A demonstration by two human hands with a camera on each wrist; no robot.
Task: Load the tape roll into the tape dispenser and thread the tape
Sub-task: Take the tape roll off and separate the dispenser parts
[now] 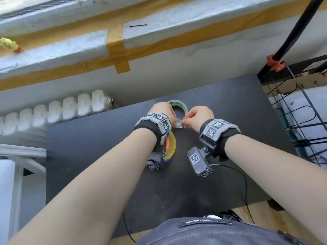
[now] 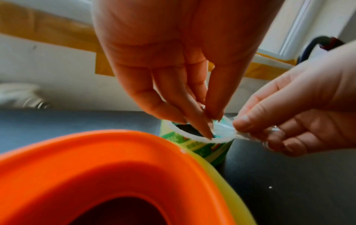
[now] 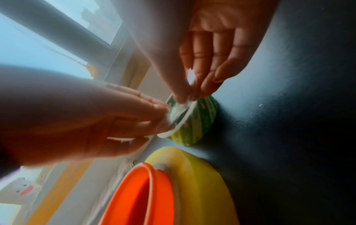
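Observation:
A tape roll (image 1: 182, 104) with a green printed core lies flat on the black table (image 1: 106, 156); it also shows in the wrist views (image 2: 202, 146) (image 3: 200, 120). My left hand (image 1: 168, 112) (image 2: 210, 126) comes down on it, thumb and fingers pinching its near rim. My right hand (image 1: 185, 122) (image 2: 248, 129) (image 3: 188, 97) pinches the crumpled clear tape end (image 1: 177, 123) (image 2: 223, 129) pulled off the roll. The orange and yellow tape dispenser (image 1: 172, 144) (image 2: 96, 167) (image 3: 154, 190) lies on the table under my left wrist, held by neither hand.
A white radiator (image 1: 70, 106) runs behind the table's far left edge. A black wire rack (image 1: 300, 121) stands close on the right. A thin cable (image 1: 245, 183) trails from my right wrist over the table's near edge. A taped window sill holds a yellow toy (image 1: 8, 45).

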